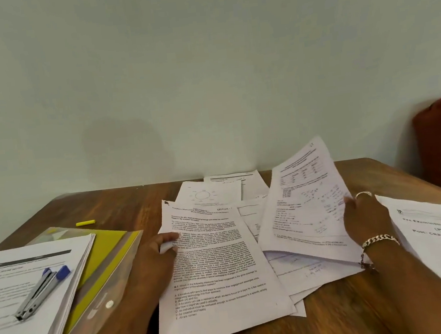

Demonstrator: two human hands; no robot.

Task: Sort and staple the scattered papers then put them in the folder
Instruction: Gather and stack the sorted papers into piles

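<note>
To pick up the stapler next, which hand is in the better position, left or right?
Probably the left. The stapler lies on the paper stack at the left, nearer the left hand, which only pinches one page's edge. The right hand is lifting sheets on the far side.

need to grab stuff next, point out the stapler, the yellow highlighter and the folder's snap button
stapler (40, 292): head view, middle of its metal body
yellow highlighter (85, 223): head view, middle of its barrel
folder's snap button (109, 304): head view, centre of the white button
</note>
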